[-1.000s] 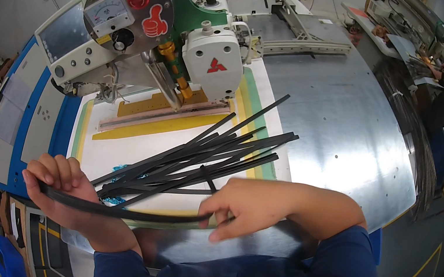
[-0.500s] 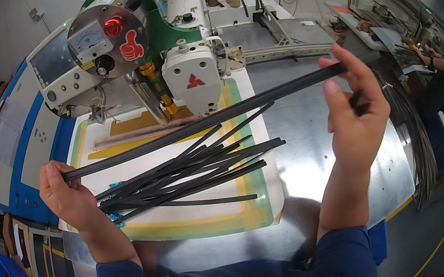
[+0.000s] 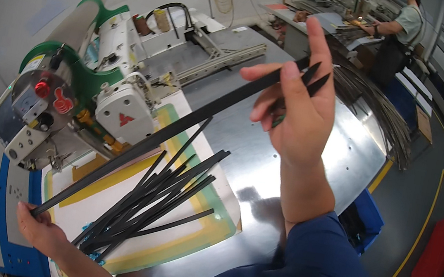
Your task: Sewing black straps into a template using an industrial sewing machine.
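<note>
A long bundle of flat black strips point(image 3: 202, 114) runs slantwise between my hands. My left hand point(image 3: 42, 232) is closed round its lower end at the left. At the upper end my right hand point(image 3: 305, 103) pinches the strips between thumb and fingers, its index finger pointing up. Two dark pointed tips jut out beside that thumb, and a small green bit shows by the palm; I cannot make out what it belongs to. Below the bundle, a loose pile of black strips point(image 3: 156, 193) lies on a white sheet point(image 3: 171, 243) with yellow and green taped borders.
A sewing machine head point(image 3: 126, 108) with a round control panel point(image 3: 42, 95) stands at the left. Many long strips point(image 3: 377, 115) hang over the metal table's point(image 3: 263, 172) right edge, above a blue bin point(image 3: 365, 220). Another person point(image 3: 400, 36) works at the back right.
My view has swung right, so the machine and pile sit further left. The strips' right-hand end has spread into separate tips, and my right index finger has straightened upward.
</note>
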Motion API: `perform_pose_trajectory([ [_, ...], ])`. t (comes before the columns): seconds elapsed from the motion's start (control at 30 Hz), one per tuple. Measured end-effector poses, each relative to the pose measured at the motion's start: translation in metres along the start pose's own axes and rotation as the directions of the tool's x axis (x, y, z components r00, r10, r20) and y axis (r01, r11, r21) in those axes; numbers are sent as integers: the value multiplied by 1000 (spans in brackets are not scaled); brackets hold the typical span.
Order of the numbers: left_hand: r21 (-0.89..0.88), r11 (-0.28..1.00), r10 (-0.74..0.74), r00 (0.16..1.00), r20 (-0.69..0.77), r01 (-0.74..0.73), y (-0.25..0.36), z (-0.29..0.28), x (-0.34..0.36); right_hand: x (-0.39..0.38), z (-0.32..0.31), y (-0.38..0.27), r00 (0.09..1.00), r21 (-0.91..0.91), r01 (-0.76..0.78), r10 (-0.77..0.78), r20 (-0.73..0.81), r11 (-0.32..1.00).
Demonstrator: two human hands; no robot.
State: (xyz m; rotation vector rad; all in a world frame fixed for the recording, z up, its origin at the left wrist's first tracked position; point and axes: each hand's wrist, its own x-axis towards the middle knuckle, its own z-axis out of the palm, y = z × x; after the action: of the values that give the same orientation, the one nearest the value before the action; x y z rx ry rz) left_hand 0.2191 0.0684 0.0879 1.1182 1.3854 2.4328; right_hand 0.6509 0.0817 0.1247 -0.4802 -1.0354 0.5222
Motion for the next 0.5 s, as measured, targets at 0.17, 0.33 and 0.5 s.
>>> perform_pose_trajectory([
  [0.17, 41, 999, 6, 1000, 9, -6, -1, 1, 3, -6, -3, -2, 982, -166, 187, -190, -5, 968],
  [0.33, 52, 998, 28, 998, 55, -30, -10, -4, 9, -9, -4, -7, 988, -56, 144, -147, -50, 988],
  [0.5, 64, 998, 27, 999, 30, -29, -12, -8, 13, -11, -1, -14, 997, 28, 59, -57, -57, 998],
])
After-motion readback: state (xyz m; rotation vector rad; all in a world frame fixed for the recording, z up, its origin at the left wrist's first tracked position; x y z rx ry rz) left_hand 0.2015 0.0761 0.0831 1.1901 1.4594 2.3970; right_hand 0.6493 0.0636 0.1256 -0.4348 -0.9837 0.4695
